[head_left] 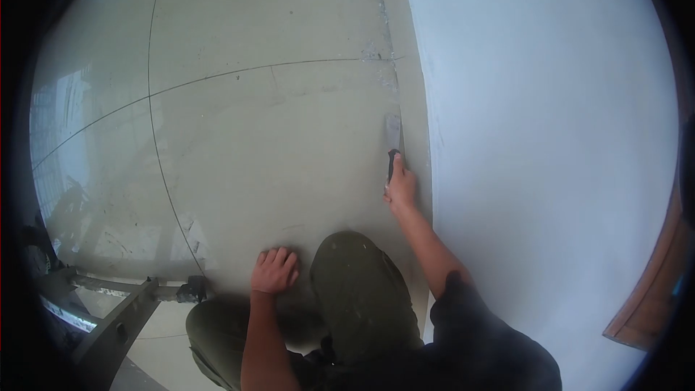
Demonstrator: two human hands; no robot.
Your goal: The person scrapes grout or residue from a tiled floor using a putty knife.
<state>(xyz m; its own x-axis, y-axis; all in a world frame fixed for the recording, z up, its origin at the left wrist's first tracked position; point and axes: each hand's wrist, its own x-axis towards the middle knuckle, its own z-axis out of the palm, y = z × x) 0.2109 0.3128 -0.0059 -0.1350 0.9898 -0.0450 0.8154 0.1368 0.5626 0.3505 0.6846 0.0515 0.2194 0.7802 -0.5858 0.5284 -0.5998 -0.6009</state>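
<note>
A putty knife (393, 132) with a wide, flat blade and a dark handle is held in my right hand (401, 187). The fingers wrap round the handle, and the blade lies low over the floor tile along the foot of the wall. My left hand (274, 271) rests on the glossy floor (289, 152), left of my raised knee. Its fingers are curled in, and I see nothing in them; the palm is hidden. Whitish flecks and residue (380, 52) run along the floor's edge ahead of the blade.
The white wall (536, 137) rises on the right above a tile skirting (416, 101). A metal ladder or frame (123, 333) with a dark foot stands at lower left. A brown wooden edge (644, 311) shows at far right. My bent knee (355, 282) is between my arms.
</note>
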